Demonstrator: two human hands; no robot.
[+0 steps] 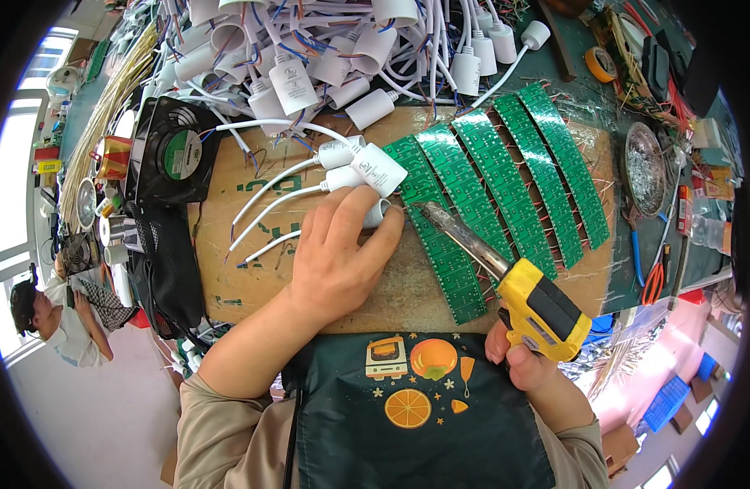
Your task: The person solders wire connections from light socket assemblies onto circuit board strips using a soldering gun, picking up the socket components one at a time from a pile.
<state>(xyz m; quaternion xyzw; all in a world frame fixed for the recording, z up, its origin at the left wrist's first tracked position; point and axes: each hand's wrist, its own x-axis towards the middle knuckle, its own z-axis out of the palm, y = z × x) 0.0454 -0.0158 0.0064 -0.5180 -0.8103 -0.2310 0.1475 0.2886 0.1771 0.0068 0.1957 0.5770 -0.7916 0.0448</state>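
My left hand (334, 253) rests on the cardboard-brown work board (253, 281), its fingers curled round a white plastic lamp cap (377, 213) that they partly cover. Just beyond the fingertips lie more white caps (381, 169) with white cables trailing left to bare, coloured wire ends. In my right hand (522, 359) is a yellow and black soldering gun (546, 314), gripped by its handle. Its metal barrel points up and left, with the tip over the leftmost of several green circuit board strips (493, 163), close to the left hand. Whether the tip touches the board I cannot tell.
A large heap of white caps and cables (334, 61) covers the far side. To the left stands a black fan (175, 151). At right are a round metal dish (642, 159), orange-handled scissors (655, 281) and a tape roll (601, 64). Another person (61, 314) sits far left.
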